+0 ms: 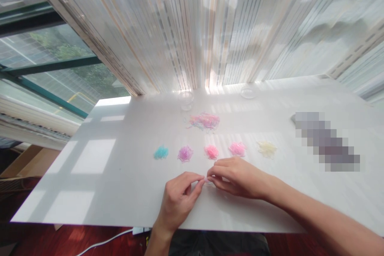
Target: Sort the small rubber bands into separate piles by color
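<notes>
- Listing from the left, we enter one cardboard box [36, 164], beyond the edge of the white table [126, 196].
- Teal pile [161, 152] of fine strands or loops, one colour, set apart on the tabletop.
- Left hand [180, 196], thumb and forefinger pinched on a tiny pale piece [207, 181] near the table's front; too small for us to identify.
- Purple pile [185, 153], one colour.
- Clear dish [186, 96], round, at the back.
- Mixed heap [205, 121] of several colours, behind the row; we judge this the portion left unseparated.
- Hot pink pile [211, 152], just beyond the fingertips.
- Right hand [240, 177], fingertips bunched at the pale piece; whether they grip it, we cannot tell.
- Light pink pile [237, 149], one colour.
- Second clear dish [248, 93], at the back.
- Pale yellow pile [267, 149], ending the row: we count five colours laid out, so judge the separating well begun, unfinished.
- Pixelated object [327, 144], far right, unidentifiable.
</notes>
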`<state>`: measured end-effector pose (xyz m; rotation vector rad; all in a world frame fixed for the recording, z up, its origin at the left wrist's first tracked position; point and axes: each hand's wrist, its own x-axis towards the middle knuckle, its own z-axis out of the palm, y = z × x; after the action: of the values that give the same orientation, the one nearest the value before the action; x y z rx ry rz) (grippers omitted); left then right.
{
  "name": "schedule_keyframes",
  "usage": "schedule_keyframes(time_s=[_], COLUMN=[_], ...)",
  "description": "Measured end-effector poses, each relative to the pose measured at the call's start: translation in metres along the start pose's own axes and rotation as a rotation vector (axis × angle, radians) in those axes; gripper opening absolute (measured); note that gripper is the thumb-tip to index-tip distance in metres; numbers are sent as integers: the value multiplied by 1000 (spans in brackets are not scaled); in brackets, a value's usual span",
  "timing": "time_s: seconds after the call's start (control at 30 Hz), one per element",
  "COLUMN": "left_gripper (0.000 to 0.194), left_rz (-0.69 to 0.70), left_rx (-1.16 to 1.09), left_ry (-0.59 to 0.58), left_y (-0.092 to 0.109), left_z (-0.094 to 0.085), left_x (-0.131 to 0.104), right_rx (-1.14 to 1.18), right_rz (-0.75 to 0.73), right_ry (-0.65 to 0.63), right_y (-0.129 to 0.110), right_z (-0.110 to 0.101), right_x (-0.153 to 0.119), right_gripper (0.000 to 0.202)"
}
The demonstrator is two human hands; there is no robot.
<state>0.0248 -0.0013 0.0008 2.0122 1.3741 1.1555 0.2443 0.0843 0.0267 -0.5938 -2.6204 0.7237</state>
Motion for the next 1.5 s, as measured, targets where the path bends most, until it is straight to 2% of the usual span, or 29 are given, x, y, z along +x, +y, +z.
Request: schedule_keyframes(time_s=[0.27,0.53,0.6,0.7,0.8,0.87,0.97,1.2,1.4,1.5], left_gripper=[7,9,9,9,11,15,20,26,27,22], left_rz=[-20,-50,-55,-62,-68,-81,-122,-156,-152,-118], left_rx=[20,-20,7,133,313,432,536,537,595,610], left_ry=[21,16,25,83,181,199,202,179,252,273], left_y=[2,6,7,-1,-19,-32,-47,-59,-67,-62], left_z=[-1,-2,-10,-34,-63,-79,-92,-94,-95,-93], left_x=[0,-1,-2,-4,-5,-4,-2,2,3,3], right_rx=[-4,-13,-23,-17,-10,-3,-5,-4,-7,-17], right_rz=[37,8,-2,-19,-24,-19,-6,-2,9,20], right_ry=[-10,32,48,68,71,61,50,55,52,52], right_y=[-3,0,1,3,4,5,6,6,7,7], right_z=[-3,-2,-2,-3,-3,-2,-2,-3,-4,-4], right_x=[2,-2,-4,-4,-4,-3,-2,-2,-2,-2], right_gripper=[12,12,14,16,18,18,17,19,20,19])
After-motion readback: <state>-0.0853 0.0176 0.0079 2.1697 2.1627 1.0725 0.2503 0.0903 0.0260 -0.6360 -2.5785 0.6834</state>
